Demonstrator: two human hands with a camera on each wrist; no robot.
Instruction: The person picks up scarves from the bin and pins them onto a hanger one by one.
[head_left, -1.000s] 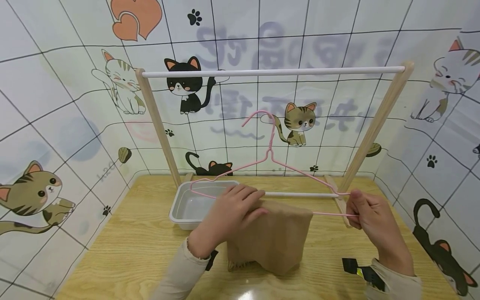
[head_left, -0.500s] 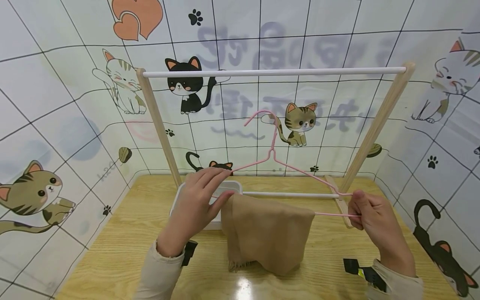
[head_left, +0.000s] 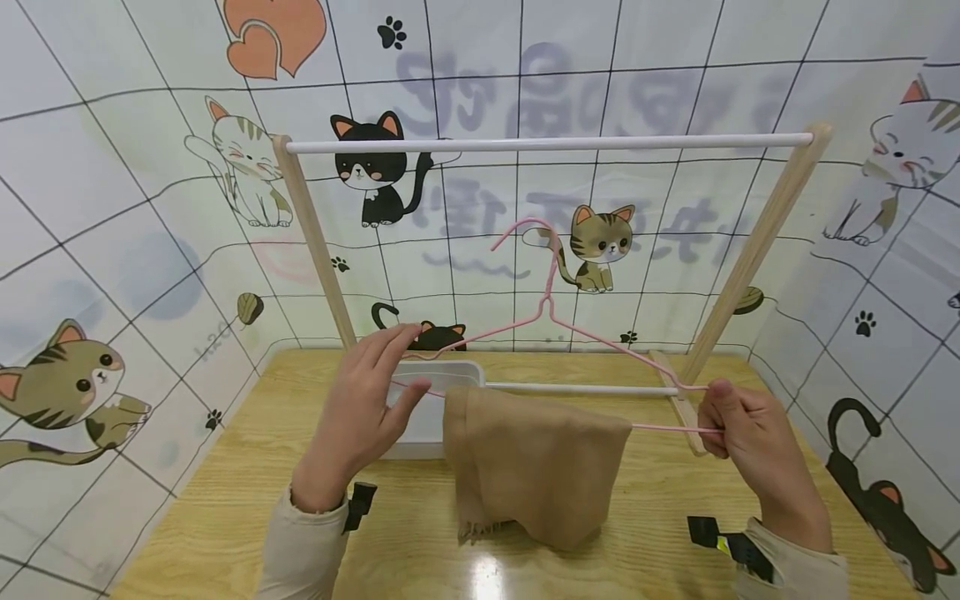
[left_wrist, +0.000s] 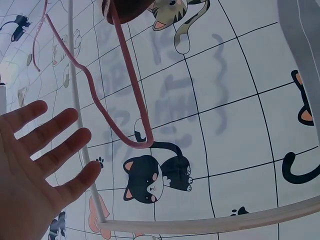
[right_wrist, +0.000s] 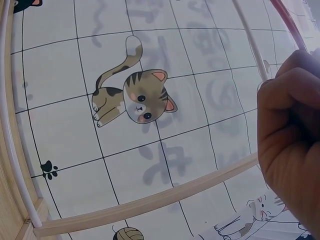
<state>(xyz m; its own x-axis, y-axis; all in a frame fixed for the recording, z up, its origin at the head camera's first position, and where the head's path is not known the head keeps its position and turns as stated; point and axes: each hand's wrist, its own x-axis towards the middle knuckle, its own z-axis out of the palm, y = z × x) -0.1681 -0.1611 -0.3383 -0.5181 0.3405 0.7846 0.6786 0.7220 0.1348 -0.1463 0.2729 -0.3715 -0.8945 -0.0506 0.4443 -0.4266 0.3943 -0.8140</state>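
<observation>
A pink wire hanger (head_left: 545, 310) is held upright over the table, hook at the top. Draped over its bottom bar hangs a brown cloth (head_left: 538, 467) with a fringed lower edge. My right hand (head_left: 753, 446) grips the hanger's right end, its fingers curled round the wire. At the hanger's left end my left hand (head_left: 358, 408) is spread, thumb apart from the fingers. In the left wrist view the left hand (left_wrist: 42, 165) has straight fingers beside the hanger's bare pink corner (left_wrist: 137, 142). The right wrist view shows the curled right hand (right_wrist: 292, 120) at the edge.
A drying rack with a white top rail (head_left: 547, 144) and wooden posts (head_left: 757, 246) stands at the back of the wooden table (head_left: 225, 500). A white plastic tub (head_left: 427, 446) sits behind the left hand. Cat-print sheeting (head_left: 480, 100) surrounds the table.
My left hand has let go of the cloth and moved left along the hanger to its left end. The cloth's left side is spread out more. The right hand keeps its grip.
</observation>
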